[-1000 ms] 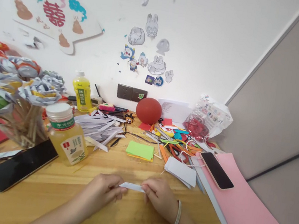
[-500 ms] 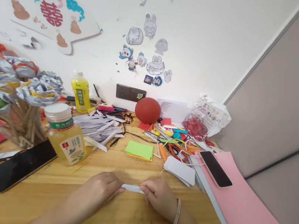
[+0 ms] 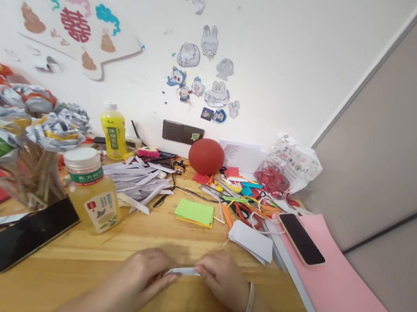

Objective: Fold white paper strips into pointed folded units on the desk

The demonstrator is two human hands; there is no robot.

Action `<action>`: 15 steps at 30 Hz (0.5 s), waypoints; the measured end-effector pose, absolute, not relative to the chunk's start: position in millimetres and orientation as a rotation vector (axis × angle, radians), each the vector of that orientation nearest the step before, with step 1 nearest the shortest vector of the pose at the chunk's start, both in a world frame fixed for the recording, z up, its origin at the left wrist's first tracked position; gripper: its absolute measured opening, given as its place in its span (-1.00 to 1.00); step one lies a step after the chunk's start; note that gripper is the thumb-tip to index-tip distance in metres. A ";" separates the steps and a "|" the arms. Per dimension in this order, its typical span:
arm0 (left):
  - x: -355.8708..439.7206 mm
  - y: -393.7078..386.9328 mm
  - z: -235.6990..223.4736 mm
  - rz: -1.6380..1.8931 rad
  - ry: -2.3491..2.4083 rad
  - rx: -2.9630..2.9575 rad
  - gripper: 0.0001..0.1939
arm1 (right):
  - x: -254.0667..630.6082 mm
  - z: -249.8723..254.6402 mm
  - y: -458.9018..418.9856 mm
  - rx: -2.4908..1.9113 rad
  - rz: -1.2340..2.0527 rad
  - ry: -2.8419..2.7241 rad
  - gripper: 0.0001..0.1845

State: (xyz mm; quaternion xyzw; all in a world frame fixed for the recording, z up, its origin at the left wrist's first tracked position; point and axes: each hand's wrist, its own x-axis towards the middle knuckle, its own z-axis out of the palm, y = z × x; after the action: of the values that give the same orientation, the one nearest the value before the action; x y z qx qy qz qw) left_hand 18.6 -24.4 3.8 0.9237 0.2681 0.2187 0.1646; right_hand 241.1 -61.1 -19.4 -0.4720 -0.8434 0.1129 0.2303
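Between my two hands a narrow folded strip of white paper (image 3: 185, 271) stretches just over the wooden table (image 3: 168, 308). My left hand (image 3: 150, 273) pinches its left end, thumb in front and fingers behind. At the right end, my right hand (image 3: 221, 279) grips the paper between thumb and curled fingers; a bracelet (image 3: 248, 305) circles that wrist. Beyond the hands lie a stack of green paper (image 3: 194, 212) and, to the right, a stack of white paper pieces (image 3: 251, 241).
To the left stand a juice bottle (image 3: 92, 193), a yellow bottle (image 3: 113, 131) and paper flowers (image 3: 56, 132) on sticks, near a black phone (image 3: 28, 234). A red balloon (image 3: 205, 156) rests by the wall. Pink sheets (image 3: 352, 295) carrying another phone (image 3: 301, 239) lie at right.
My left thumb has shifted forward along the paper, and the strip now slants slightly, its right end higher. Both hands still hold it. The whole view has moved a little.
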 end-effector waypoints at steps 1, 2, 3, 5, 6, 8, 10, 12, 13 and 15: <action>19.4 -25.3 2.4 0.644 0.768 2.621 -0.61 | 240.2 -20.1 -61.7 -1.291 0.298 -2.330 -0.47; 19.9 -26.0 0.3 0.660 0.780 2.628 -0.60 | 239.6 -20.4 -62.3 -1.284 0.292 -2.333 -0.48; 20.1 -26.4 -2.2 0.669 0.800 2.648 -0.58 | 239.2 -20.3 -62.9 -1.277 0.296 -2.332 -0.49; 19.8 -26.9 -6.7 0.656 0.843 2.697 -0.57 | 239.5 -18.6 -63.7 -1.265 0.334 -2.325 -0.52; 19.5 -26.9 -8.1 0.635 0.860 2.710 -0.59 | 240.1 -17.3 -63.9 -1.262 0.367 -2.321 -0.54; 19.0 -26.7 -9.4 0.590 0.895 2.708 -0.62 | 241.7 -14.5 -64.4 -1.262 0.440 -2.305 -0.60; 19.0 -26.2 -9.5 0.548 0.937 2.675 -0.65 | 242.6 -13.1 -65.3 -1.268 0.522 -2.278 -0.65; 19.4 -25.7 -10.3 0.509 0.983 2.623 -0.68 | 242.0 -14.4 -66.5 -1.277 0.573 -2.244 -0.67; 19.7 -25.6 -11.3 0.489 0.986 2.598 -0.71 | 241.3 -16.1 -66.9 -1.280 0.578 -2.232 -0.66; 19.9 -25.9 -14.7 0.456 0.930 2.588 -0.76 | 239.8 -21.0 -66.7 -1.251 0.557 -2.243 -0.62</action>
State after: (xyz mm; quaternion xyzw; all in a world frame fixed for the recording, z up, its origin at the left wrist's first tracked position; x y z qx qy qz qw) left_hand 19.9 -25.9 -14.7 0.9139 0.3285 0.1608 0.1759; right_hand 239.8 -66.7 -21.0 -0.4605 -0.8255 0.2051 0.2538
